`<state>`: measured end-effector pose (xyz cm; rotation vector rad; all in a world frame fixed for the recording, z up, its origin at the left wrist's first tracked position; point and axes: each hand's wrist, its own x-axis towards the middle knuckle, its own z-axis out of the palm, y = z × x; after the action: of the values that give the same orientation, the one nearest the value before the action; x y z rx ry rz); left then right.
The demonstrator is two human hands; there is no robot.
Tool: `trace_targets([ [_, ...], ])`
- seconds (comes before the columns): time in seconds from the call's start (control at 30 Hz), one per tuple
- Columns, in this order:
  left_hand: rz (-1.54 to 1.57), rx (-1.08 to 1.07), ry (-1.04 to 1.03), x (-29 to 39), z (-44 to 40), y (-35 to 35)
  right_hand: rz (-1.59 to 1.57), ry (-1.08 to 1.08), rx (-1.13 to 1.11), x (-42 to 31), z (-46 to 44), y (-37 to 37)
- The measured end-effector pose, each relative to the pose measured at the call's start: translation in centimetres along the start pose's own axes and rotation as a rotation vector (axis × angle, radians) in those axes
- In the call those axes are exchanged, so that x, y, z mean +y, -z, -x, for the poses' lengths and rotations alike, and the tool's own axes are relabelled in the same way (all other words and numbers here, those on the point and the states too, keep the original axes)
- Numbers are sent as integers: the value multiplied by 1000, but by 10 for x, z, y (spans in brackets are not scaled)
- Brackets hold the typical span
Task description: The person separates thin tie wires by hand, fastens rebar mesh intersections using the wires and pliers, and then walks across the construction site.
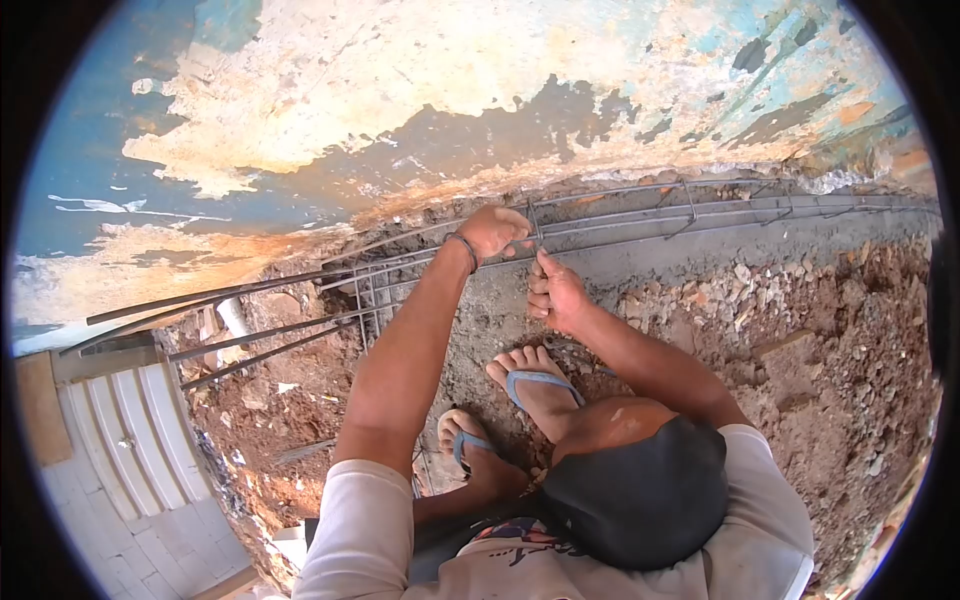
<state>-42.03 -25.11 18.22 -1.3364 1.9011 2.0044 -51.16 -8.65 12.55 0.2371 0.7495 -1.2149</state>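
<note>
A long cage of steel reinforcing bars [620, 220] runs along the foot of the wall, with square stirrups crossing it. My left hand [494, 232] reaches over the cage, its fingers curled at a bar beside a stirrup [535, 218]. Just below and to the right, my right hand [557, 292] is closed in a fist with the thumb on top, close to that stirrup's lower end. Whatever lies inside the right fist is hidden. A dark band [466, 250] circles my left wrist.
Wet grey concrete [640, 262] lies along the cage. Bare bar ends [200, 350] stick out at the left. Broken soil and rubble [790, 360] cover the ground around my sandalled feet [540, 385]. The peeling painted wall [400, 90] rises ahead; white ribbed panels [130, 440] lie lower left.
</note>
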Motion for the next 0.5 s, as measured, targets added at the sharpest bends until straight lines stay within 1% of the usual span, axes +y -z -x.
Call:
trace_targets([
  [0.13,80,19,-26,-9,3,-2,66,-4,29,-1,-3,1],
  [0.23,38,12,-81,-13,4,-1,113,32,54,-2,-2,-2],
  [0.3,-117,21,-30,-9,10,-1,138,50,77,-2,2,-4],
  [0.33,-118,19,-30,-10,10,0,159,61,75,-2,3,-6],
  [0.4,-66,-45,-121,-14,7,4,182,71,73,-3,5,-8],
  [0.43,-65,-44,-122,-15,3,4,193,76,73,-3,6,-8],
  [0.5,208,28,23,-4,0,-4,209,81,72,-4,7,-8],
])
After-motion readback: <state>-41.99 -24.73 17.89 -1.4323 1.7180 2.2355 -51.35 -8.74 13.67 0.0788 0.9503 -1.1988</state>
